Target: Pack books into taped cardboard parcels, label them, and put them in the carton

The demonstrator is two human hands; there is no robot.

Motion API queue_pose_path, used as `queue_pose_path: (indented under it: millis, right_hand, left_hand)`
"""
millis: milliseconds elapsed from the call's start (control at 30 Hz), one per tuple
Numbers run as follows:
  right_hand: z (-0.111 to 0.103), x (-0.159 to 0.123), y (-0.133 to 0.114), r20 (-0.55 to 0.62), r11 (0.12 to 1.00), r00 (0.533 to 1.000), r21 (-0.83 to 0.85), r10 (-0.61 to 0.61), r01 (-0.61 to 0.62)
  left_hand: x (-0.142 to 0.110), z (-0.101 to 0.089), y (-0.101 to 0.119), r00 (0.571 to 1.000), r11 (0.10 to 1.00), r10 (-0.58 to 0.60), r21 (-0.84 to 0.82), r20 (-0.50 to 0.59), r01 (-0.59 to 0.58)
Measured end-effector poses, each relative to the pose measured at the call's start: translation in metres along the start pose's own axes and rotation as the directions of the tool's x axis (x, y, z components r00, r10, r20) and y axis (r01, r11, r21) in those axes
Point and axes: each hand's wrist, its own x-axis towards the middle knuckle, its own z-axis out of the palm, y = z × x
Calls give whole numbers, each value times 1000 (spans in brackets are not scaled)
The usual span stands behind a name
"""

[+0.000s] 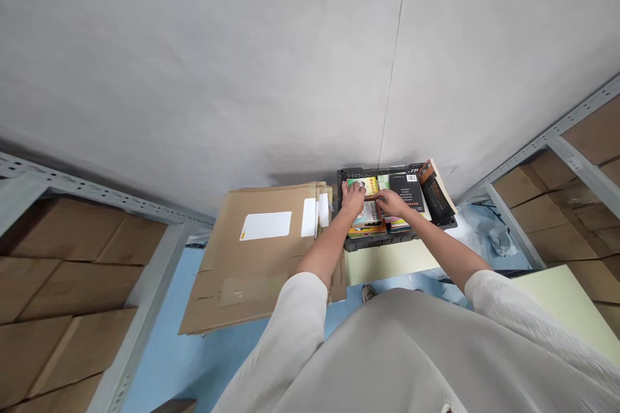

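A black plastic crate [382,240] packed with books stands against the wall. My left hand [353,199] lies on the books in its left part, fingers stretched over a yellow and green book [370,184]. Beside it, my right hand [391,203] has its fingers bent around the edge of a book [371,211] with a pale, printed cover; the exact hold is partly hidden. To the right of that hand lies a black book [405,190] with a white barcode label. Another dark book [434,193] with an orange part leans tilted at the crate's right end.
Flattened cardboard boxes [261,271] with white labels are stacked left of the crate. A pale yellow tabletop [392,261] shows under the crate. Metal shelving with brown cartons [72,232] stands on the left, more cartons [547,213] on the right. Clear plastic wrap [501,242] lies at the right.
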Motion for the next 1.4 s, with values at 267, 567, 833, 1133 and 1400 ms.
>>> queue_pose_path:
  millis: [267, 567, 833, 1133, 1400]
  right_hand:
    - [3, 0, 4, -3, 999, 999, -2, 50, -50]
    - [5, 2, 4, -12, 998, 998, 21, 60, -60]
    - [3, -3, -13, -200, 958, 976, 287, 92, -31]
    - [-55, -44, -20, -469, 989, 881, -92, 58, -115]
    - [-113, -151, 32, -598, 930, 787, -186, 149, -317]
  left_hand:
    - [2, -3, 1, 998, 992, 53, 114, 37, -56]
    - [-3, -24, 1, 990, 987, 114, 107, 88, -123]
    - [-22, -68, -2, 982, 997, 67, 45, -176, -60]
    - [-26, -96, 64, 932, 957, 275, -25, -236, -289]
    - [-24, -109, 173, 816, 856, 508, 52, -275, -515]
